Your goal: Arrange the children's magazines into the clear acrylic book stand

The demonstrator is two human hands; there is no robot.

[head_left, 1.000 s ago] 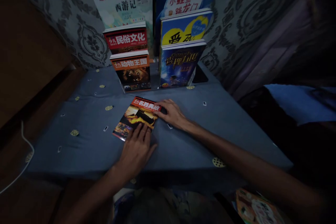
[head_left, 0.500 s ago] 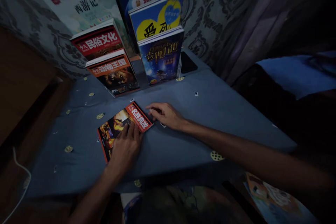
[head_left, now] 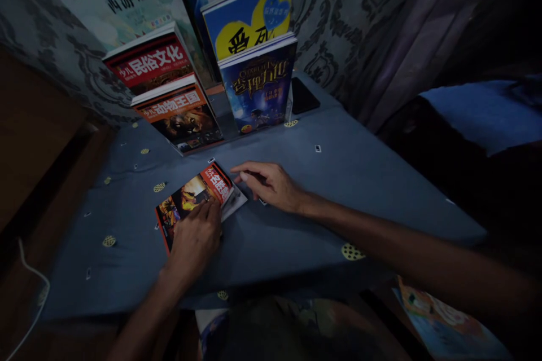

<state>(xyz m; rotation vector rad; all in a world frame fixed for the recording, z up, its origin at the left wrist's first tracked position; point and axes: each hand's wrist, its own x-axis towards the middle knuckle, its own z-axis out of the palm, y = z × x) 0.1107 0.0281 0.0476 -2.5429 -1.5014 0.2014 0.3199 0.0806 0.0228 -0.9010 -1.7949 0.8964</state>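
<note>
While your left hand [head_left: 192,240] presses flat on the near half of the red-titled picture book [head_left: 190,198], the far right edge of its cover now lifts off the pages, where half a second ago it lay shut. A pale strip of inner page shows just under that raised corner. The book also sits turned more to the left than it did a second ago, its red title band now pointing toward the far right.

Your left fingers are spread open on the cover, pinning it rather than clasping it. Your right hand [head_left: 271,185] rests on the blue tablecloth [head_left: 359,180] just right of the book, fingers loosely curled and apart, the fingertips close to the lifted edge; you hold nothing in it, and whether a fingertip touches the page I cannot tell.

The book lies flat near the middle of the table, nearer to you than the display rack. Far behind it stand the lion-cover book [head_left: 182,118] and the dark blue book [head_left: 258,87], with more titles stacked behind them. A dark phone [head_left: 304,98] lies right of the rack.
</note>
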